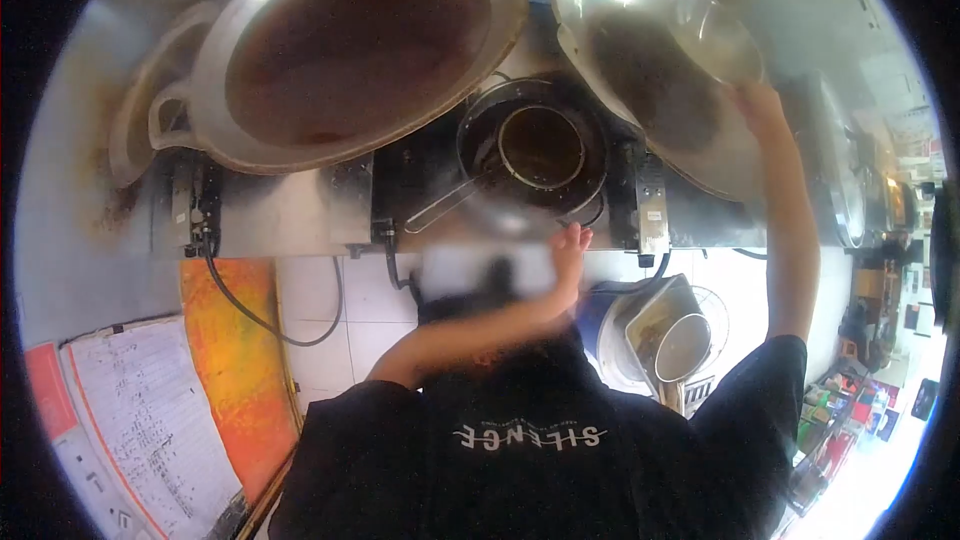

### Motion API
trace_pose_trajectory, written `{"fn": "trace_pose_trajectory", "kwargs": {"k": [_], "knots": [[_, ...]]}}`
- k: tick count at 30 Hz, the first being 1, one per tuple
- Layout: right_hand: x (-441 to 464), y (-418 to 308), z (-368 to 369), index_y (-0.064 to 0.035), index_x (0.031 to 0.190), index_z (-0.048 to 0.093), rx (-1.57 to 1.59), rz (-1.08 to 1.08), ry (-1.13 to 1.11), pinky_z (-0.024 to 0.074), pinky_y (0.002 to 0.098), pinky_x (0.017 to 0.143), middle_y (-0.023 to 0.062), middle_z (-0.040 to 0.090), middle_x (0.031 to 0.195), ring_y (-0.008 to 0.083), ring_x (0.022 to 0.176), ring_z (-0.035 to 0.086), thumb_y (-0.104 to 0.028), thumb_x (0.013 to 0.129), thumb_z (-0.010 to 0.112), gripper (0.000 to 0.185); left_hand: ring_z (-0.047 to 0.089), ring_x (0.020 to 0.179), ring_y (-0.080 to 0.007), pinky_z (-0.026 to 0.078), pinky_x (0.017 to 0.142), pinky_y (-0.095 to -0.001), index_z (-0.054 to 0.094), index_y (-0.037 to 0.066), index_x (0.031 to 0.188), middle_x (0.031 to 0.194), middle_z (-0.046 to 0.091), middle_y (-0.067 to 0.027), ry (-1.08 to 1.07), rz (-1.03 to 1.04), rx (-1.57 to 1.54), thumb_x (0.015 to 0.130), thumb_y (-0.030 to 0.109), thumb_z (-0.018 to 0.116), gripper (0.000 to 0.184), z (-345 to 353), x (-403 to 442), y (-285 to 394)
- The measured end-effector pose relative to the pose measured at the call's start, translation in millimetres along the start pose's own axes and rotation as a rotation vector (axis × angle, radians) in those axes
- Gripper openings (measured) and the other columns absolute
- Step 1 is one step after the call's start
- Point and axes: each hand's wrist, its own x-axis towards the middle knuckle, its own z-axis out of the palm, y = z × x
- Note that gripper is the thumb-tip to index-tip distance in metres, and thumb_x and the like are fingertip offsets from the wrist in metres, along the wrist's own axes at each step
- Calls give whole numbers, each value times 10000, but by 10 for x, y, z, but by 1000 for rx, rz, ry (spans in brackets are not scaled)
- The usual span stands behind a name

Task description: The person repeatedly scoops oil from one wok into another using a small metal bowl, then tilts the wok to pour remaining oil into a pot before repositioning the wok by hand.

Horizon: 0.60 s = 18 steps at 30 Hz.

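My right hand (757, 100) reaches out over a large pale metal wok (590, 15) at the upper right. Its fingers are closed on the edge of a shiny round bowl (718, 40), tilted above the wok's dark inside. My left hand (568, 265) is bent across my front, at the stove's near edge, with fingers stretched out and nothing in them. Just beyond it stands a dark pan (480, 140) with a wire loop handle. A round strainer (541, 146) with a long handle rests across that pan.
A very large pan (210, 90) of dark brown liquid fills the upper left. Black hoses (250, 315) hang below the steel stove front (290, 210). On the floor side, a tray (640, 315) holds a handled round pot or strainer (683, 347). Written sheets (150, 420) lie at lower left.
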Motion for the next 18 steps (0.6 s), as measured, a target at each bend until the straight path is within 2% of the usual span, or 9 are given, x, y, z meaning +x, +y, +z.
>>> {"fn": "trace_pose_trajectory", "kwargs": {"k": [2,6,8,9,10,12,15,18], "knots": [[-51,-52,24,225,1106,390,-71,-13,13,596,241,614,246,554,993,270,762,642,55,829,418,327,603,928,-238,502,870,-268,487,-57,1028,1030,548,-131,203,20,77,892,96,564,219,210,-27,133],[-166,-128,35,227,1103,382,-116,-163,-4,597,251,635,241,545,1019,264,765,646,50,833,411,324,606,921,-234,502,873,-277,458,-47,1087,1075,531,-139,194,-17,128,905,105,540,252,226,222,303],[-211,-212,85,235,1100,371,-99,-37,54,600,262,656,241,537,1029,268,783,646,47,835,412,328,608,929,-234,503,867,-287,474,-24,1092,1081,535,-137,178,23,86,922,130,507,232,310,244,457],[-219,-215,103,237,1099,367,-92,6,72,601,266,663,240,535,1033,269,789,647,46,835,413,330,608,942,-230,507,851,-288,489,12,1080,1053,556,-132,-23,57,213,935,143,472,197,-10,651,240],[-195,-194,100,239,1101,362,-45,18,84,602,268,669,241,532,1035,273,796,646,48,833,411,333,608,942,-230,507,851,-288,489,12,1080,1053,556,-132,-18,60,213,935,143,472,197,54,649,323],[-89,-195,94,243,1104,352,48,34,102,604,272,683,242,527,1040,282,810,644,51,830,409,340,607,924,-216,514,813,-290,510,33,1037,1011,580,-123,24,-65,186,923,116,472,146,177,658,470],[109,-226,106,247,1108,341,143,37,111,606,277,697,243,523,1045,291,824,642,55,827,406,347,610,873,-209,520,788,-298,521,26,987,978,595,-119,57,5,103,904,88,483,110,307,852,349],[132,-215,167,225,1122,352,188,57,110,606,279,697,242,523,1054,296,833,638,67,823,402,341,607,831,-205,522,785,-318,522,20,985,990,595,-118,50,-23,102,886,68,494,113,421,1007,353]]}}
